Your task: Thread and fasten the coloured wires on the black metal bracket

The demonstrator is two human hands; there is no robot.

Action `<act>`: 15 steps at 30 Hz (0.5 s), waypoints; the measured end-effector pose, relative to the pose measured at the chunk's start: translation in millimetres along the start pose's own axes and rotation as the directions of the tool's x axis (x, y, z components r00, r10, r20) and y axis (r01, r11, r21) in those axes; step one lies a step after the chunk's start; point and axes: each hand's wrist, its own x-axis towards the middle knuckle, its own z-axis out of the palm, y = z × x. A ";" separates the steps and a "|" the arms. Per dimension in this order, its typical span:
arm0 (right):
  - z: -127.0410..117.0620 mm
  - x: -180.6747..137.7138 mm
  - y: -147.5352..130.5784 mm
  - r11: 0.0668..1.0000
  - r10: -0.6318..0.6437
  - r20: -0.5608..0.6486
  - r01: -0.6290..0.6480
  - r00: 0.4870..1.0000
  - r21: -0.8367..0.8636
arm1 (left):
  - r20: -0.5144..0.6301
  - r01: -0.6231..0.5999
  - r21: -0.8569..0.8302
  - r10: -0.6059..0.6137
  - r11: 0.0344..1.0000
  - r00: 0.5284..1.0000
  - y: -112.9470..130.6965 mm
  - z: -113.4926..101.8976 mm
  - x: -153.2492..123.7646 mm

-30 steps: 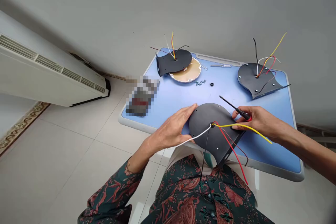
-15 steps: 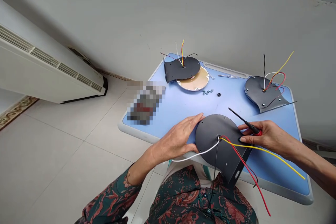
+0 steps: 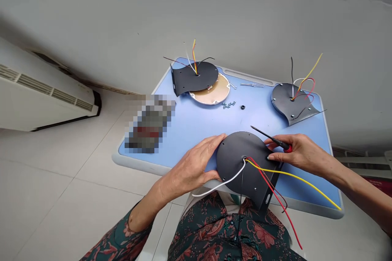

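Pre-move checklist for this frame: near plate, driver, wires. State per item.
1. Near black plate braced: left hand cups its left rim. Ok.
2. Grip on screwdriver: held in right hand, which also rests on the plate's right rim. Ok.
3. Tip on the plate: shaft points away, tip past the far rim. Not ok.
4. Plate face clear: white wire, red wire and yellow wire trail across it. Not ok.
5. Plate fully supported: near edge overhangs the table. Not ok.
6. Supply of screws: small pile beyond the plate. Ok.
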 end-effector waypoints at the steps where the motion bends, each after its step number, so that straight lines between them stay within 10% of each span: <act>1: -0.7 -1.5 -0.7 1.000 -0.015 -0.007 0.015 1.000 0.001 | 0.005 0.006 0.003 -0.006 1.000 1.000 0.1 0.0 -0.4; 8: -9.2 -4.7 -6.1 0.995 0.036 -0.177 -0.019 0.984 0.100 | 0.012 0.031 0.040 -0.032 0.999 0.999 0.6 0.5 -1.6; 15: -7.3 21.9 -13.5 0.865 -0.212 -0.226 0.075 0.951 -0.495 | -0.005 0.011 0.055 -0.011 0.998 1.000 -0.2 1.3 -0.7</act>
